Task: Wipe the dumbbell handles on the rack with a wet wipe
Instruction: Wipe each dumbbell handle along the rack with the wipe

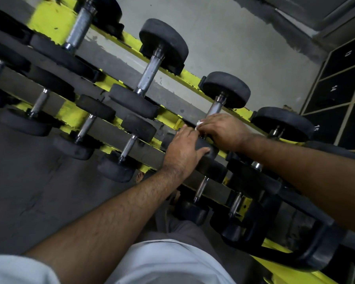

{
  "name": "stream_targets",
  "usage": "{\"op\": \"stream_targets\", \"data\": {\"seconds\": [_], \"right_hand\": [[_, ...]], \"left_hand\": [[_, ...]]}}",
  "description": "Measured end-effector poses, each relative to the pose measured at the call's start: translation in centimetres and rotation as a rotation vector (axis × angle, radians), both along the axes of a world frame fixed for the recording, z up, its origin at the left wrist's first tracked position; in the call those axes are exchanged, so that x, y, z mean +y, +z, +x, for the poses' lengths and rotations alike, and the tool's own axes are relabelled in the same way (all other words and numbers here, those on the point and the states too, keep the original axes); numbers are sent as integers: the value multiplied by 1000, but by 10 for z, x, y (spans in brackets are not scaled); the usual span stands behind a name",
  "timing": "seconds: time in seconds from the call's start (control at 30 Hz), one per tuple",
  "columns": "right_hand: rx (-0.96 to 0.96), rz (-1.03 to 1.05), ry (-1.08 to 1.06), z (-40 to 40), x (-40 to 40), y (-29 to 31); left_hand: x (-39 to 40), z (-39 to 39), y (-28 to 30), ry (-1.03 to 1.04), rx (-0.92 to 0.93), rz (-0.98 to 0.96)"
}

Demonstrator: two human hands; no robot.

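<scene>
Hands are both down on the same dumbbell (225, 90) on the yellow rack (53, 19), the one third along in the upper row with its far head up near the wall. Right hand (223, 131) is curled closed around the lower part of that dumbbell's metal handle (216, 107), and the wet wipe (198, 124) is bunched under its fingers, only a small white bit poking out on the thumb side, right where the two hands meet. Left hand (182, 149) sits just beside it, fingers spread and wrapped over the near black head of the same dumbbell, thumb hooked around the edge, so it's gripping the weight rather than the wipe. The upper stretch of the handle shows bare above the right knuckles. Other dumbbells lie in rows to the left and below, and dark numbered lockers (336, 89) stand off to the right.
</scene>
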State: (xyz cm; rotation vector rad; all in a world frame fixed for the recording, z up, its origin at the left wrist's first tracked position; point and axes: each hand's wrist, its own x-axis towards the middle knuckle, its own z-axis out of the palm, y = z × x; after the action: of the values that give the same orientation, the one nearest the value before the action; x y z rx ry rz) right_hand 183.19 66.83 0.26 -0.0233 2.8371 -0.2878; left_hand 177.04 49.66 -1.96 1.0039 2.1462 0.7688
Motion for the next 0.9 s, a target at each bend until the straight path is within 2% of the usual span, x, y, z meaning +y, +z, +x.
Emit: {"op": "stream_targets", "data": {"seconds": [0.1,0.23,0.33,0.43,0.5,0.67,0.77,0.9], "right_hand": [[23,-51,-284,3,-9,10],[131,-561,-963,0,-24,13],[163,-823,-1253,-5,-34,15],[110,-1065,-1509,-5,-39,22],[61,-1170,-1623,-3,-40,23],[76,-1328,-1741,9,-34,19],[74,-1280,-1733,11,-33,16],[178,-1268,-1820,9,-33,10]], "left_hand": [[-3,-8,-2,2,-21,6],[-5,-13,0,-9,4,31],[-11,-14,0,-67,16,57],[-20,-25,-8,-170,31,52],[-24,-35,-13,-184,40,35],[-15,-52,-31,-154,-4,47],[-10,-53,-40,-149,-58,87],[-6,-53,-51,-161,-76,153]]}}
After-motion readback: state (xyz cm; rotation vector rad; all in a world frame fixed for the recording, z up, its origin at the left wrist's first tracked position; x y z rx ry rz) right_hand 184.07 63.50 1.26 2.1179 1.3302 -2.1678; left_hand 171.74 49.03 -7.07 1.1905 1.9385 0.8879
